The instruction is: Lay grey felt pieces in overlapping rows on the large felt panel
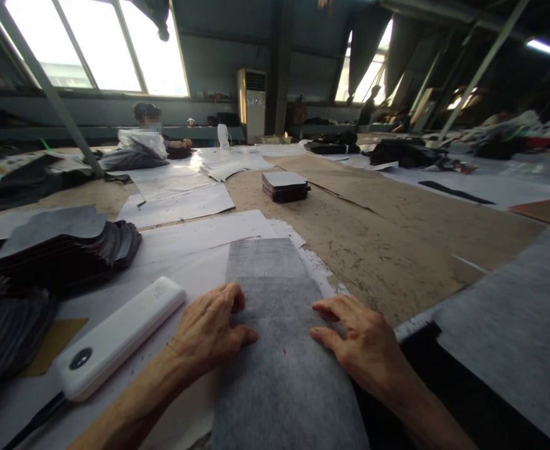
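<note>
A long grey panel of felt-like fabric lies in front of me, its far end on white paper. My left hand rests at the panel's left edge, thumb on top and apart from the bent fingers. At the right edge, my right hand has its thumb and index finger apart, with the tips over the panel. Some fingers of both hands are hidden. Left of my left forearm lies a white oblong device with a dark round button and a black cord.
Stacks of cut grey pieces stand at the left. A smaller stack sits further off on the brown table. Grey sheet material covers the near right. A person is across the table, near a slanted pole.
</note>
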{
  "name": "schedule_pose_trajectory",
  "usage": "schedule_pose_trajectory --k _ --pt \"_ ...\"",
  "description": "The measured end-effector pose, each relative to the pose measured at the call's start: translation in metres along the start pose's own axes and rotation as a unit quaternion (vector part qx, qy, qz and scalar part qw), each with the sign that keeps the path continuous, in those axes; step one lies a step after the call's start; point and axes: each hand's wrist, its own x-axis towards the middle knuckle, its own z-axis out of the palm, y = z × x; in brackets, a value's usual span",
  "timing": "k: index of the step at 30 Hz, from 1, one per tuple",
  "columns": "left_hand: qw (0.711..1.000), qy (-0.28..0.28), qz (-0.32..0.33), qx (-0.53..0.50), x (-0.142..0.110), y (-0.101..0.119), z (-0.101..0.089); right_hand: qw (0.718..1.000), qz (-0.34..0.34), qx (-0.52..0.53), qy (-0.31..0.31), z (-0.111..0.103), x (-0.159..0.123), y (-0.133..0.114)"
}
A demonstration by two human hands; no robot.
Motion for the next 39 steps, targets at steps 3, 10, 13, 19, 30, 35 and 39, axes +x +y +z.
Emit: schedule_pose_trajectory --k 3,10,13,19,30,35,39 --pt "0.999 -0.019 -0.042 0.011 0.003 0.000 -0.003 0.995 0.082 -0.004 -0.054 -0.005 0.002 -0.003" --pt "0.985 -0.122 -0.097 -0.069 0.013 -0.009 -0.013 0.977 0.181 0.028 -0.111 -0.011 0.011 -0.005" --pt "0.981 -0.129 -0.097 -0.106 0.014 -0.014 -0.012 0.977 0.184 0.035 -0.104 -0.011 0.012 -0.004" --pt "0.986 -0.119 -0.096 -0.066 0.014 -0.013 -0.010 0.977 0.185 0.029 -0.105 -0.011 0.013 -0.005" --pt "0.982 -0.116 -0.126 -0.081 0.017 -0.013 -0.007 0.993 0.107 -0.040 -0.010 -0.005 0.010 -0.005" --pt "0.982 -0.106 -0.134 -0.085 0.016 -0.012 -0.006 0.996 0.061 -0.020 -0.064 -0.009 0.017 -0.004" --pt "0.983 -0.103 -0.134 -0.077 0.017 -0.011 -0.008 0.982 0.137 0.016 -0.128 -0.012 0.023 0.000"
